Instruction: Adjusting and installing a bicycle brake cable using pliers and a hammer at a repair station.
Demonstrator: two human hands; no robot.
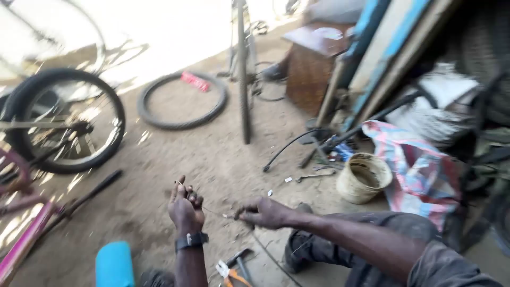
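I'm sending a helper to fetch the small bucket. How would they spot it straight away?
Look right of the dirt floor, where the striped pink and blue cloth lies. The bucket sits on the ground against its left edge: round, pale cream, open-topped, unlike the dark tyres and tools nearby.

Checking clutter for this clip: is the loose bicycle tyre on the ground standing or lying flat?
Lying flat: the loose tyre shows its full ring on the dirt ground, with soil visible inside.

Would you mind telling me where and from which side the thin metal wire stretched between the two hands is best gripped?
Probably at its bare middle span, the thin metal wire being pulled taut there between the left hand and right hand. Come from above with a fingertip pinch: the wire runs roughly level over the dirt ground, and both ends are already pinched. The picture is blurred, so its exact course is uncertain.
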